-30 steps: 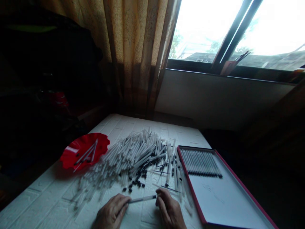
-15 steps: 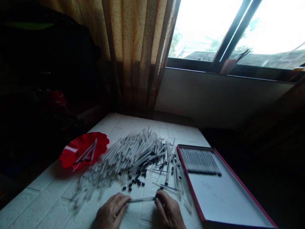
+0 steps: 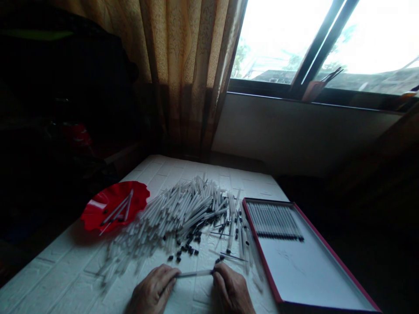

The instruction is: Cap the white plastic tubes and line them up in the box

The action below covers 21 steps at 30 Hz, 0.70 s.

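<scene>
Low at the front of the table, my left hand (image 3: 153, 288) pinches one end of a clear pen barrel (image 3: 195, 274). The fingers of my right hand (image 3: 232, 288) are closed on its other end, where a bit of black shows; most of that end is hidden. The barrel lies level between the two hands. Just beyond my right fingertips are small black caps (image 3: 220, 259). More black plugs (image 3: 190, 249) are scattered in front of a large heap of clear pen barrels (image 3: 183, 205).
At right stands a shallow red-edged box (image 3: 314, 277), with a neat row of pens (image 3: 275, 221) at its far end. A red wavy-rimmed dish (image 3: 93, 213) at left holds a few pen parts. Thin dark refills (image 3: 234, 257) lie near the box. Behind are a curtain (image 3: 183, 65) and window.
My right fingertips have shifted very slightly, and a black cap beside them shows more fully. Both hands still hold the barrel in nearly the same place.
</scene>
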Tool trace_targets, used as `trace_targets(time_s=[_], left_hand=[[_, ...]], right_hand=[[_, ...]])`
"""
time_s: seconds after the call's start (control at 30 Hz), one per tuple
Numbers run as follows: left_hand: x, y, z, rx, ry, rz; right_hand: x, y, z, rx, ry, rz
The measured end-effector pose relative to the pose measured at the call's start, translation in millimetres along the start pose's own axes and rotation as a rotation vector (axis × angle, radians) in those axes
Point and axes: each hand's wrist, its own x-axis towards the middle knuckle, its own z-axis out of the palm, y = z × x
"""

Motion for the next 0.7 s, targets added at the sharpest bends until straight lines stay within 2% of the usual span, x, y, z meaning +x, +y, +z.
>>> trace_targets(time_s=[0.13,0.23,0.47,0.7], left_hand=[[1.1,0.8,-0.6,0.034,0.004,0.01],[0.3,0.8,-0.1,0.042,0.006,0.004],[-1.9,-0.6,1.1,0.055,0.015,0.026],[1.0,0.1,0.9,0.006,-0.007,0.002]], right_hand=[[-2.3,0.0,-0.8,0.067,-0.013,0.056],[-0.6,-2.4,-4.0,0.064,-0.053,0.042],[6.5,-8.0,-7.5,0.041,0.012,-0.001],[6.2,-8.1,-7.4,0.033,0.009,-0.003]])
